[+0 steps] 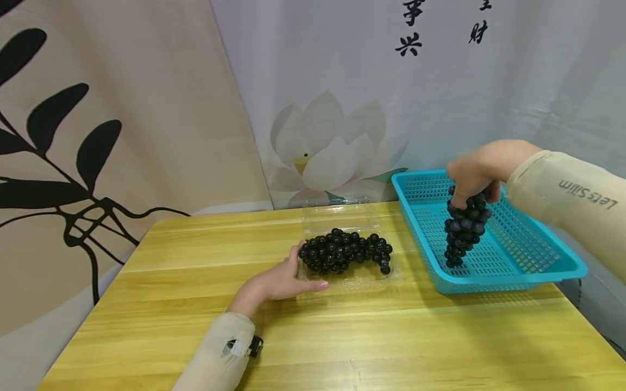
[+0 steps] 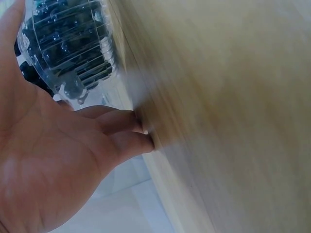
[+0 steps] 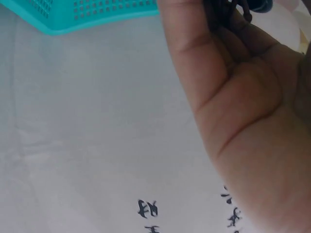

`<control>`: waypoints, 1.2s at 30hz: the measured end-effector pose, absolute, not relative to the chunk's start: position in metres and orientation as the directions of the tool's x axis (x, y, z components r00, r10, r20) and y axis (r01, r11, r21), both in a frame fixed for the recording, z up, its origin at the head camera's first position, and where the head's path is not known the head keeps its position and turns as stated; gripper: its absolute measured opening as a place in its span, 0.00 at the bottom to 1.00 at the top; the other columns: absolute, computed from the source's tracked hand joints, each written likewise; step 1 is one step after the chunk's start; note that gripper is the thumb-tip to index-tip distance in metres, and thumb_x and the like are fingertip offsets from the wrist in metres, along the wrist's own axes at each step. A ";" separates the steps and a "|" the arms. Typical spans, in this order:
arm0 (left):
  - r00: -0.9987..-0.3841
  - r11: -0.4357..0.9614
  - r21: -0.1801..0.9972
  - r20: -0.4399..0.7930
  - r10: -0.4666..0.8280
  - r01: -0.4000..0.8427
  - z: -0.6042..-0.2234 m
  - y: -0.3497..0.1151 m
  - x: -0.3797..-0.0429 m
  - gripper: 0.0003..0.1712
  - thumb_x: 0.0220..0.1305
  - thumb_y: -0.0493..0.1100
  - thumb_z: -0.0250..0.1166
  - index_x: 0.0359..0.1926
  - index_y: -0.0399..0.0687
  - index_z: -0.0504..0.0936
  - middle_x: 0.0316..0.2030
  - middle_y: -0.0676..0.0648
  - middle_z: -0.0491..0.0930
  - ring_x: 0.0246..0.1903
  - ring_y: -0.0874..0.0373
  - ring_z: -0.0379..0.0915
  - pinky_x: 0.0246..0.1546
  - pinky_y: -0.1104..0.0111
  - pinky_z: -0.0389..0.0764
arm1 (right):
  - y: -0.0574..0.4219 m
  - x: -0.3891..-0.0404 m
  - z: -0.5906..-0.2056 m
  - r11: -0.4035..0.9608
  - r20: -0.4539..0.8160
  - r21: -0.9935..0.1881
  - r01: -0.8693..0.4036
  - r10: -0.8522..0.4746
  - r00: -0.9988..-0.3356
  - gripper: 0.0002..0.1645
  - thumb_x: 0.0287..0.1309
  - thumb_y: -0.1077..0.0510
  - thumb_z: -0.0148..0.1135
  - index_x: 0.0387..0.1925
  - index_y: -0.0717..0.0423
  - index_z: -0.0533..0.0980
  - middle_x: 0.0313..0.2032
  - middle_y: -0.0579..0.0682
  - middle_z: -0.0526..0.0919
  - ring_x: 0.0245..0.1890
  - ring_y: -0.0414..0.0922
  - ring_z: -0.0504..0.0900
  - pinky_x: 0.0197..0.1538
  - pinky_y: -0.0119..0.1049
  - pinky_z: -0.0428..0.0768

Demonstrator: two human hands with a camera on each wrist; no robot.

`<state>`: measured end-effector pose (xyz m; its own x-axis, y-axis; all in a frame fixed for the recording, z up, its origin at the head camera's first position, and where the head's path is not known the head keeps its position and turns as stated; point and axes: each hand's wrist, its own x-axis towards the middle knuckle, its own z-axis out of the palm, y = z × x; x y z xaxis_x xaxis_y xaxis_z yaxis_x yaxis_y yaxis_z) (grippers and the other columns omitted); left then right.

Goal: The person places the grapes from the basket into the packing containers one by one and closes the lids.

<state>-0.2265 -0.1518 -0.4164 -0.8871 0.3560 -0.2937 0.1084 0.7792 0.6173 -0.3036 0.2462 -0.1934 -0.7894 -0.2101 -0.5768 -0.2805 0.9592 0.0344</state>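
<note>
My right hand [image 1: 473, 169] holds a bunch of dark grapes [image 1: 465, 225] by its upper end, and the bunch hangs down over the blue basket [image 1: 508, 255]. In the right wrist view the palm [image 3: 257, 126] fills the right side, with only a bit of stem and grape showing at the top. A second bunch of shiny black grapes [image 1: 342, 250] lies in a clear plastic clamshell box [image 1: 349, 279] on the table. My left hand [image 1: 286, 279] grips that box at its left side, thumb along the front. The left wrist view shows the ridged box wall [image 2: 73, 43] beside the thumb.
The perforated basket stands at the table's [image 1: 186, 304] back right corner. The clamshell's lid [image 1: 339, 215] stands raised behind its grapes. A printed curtain [image 1: 332, 65] hangs right behind the table.
</note>
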 end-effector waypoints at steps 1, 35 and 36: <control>-0.887 0.779 0.618 -0.293 0.356 0.109 -0.417 -0.152 -0.227 0.78 0.58 0.82 0.67 0.86 0.59 0.24 0.81 0.28 0.55 0.80 0.31 0.57 0.81 0.39 0.61 | 0.245 -0.303 -0.190 0.959 -0.574 0.037 -0.281 -0.209 -0.791 0.31 0.62 0.53 0.69 0.57 0.71 0.71 0.60 0.73 0.74 0.26 0.50 0.88 0.33 0.42 0.90; -0.896 0.790 0.606 -0.293 0.334 0.097 -0.417 -0.153 -0.230 0.80 0.58 0.82 0.67 0.86 0.52 0.24 0.79 0.25 0.60 0.79 0.31 0.59 0.81 0.40 0.62 | 0.171 -0.269 -0.122 0.875 -0.439 0.231 -0.426 -0.297 -0.848 0.19 0.67 0.46 0.68 0.36 0.59 0.77 0.26 0.50 0.82 0.17 0.43 0.78 0.30 0.37 0.83; -0.896 0.790 0.606 -0.293 0.334 0.096 -0.417 -0.153 -0.230 0.80 0.57 0.82 0.67 0.86 0.52 0.24 0.78 0.25 0.61 0.79 0.31 0.59 0.81 0.40 0.62 | 0.168 -0.267 -0.121 0.872 -0.434 0.235 -0.430 -0.302 -0.849 0.19 0.67 0.46 0.68 0.36 0.58 0.77 0.26 0.50 0.82 0.18 0.43 0.79 0.31 0.37 0.83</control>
<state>-0.2304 -0.1531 -0.4170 -0.8958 0.3337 -0.2935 0.0959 0.7900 0.6056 -0.2674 0.1676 -0.1212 -0.8489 -0.3015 -0.4340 -0.4298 0.8718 0.2349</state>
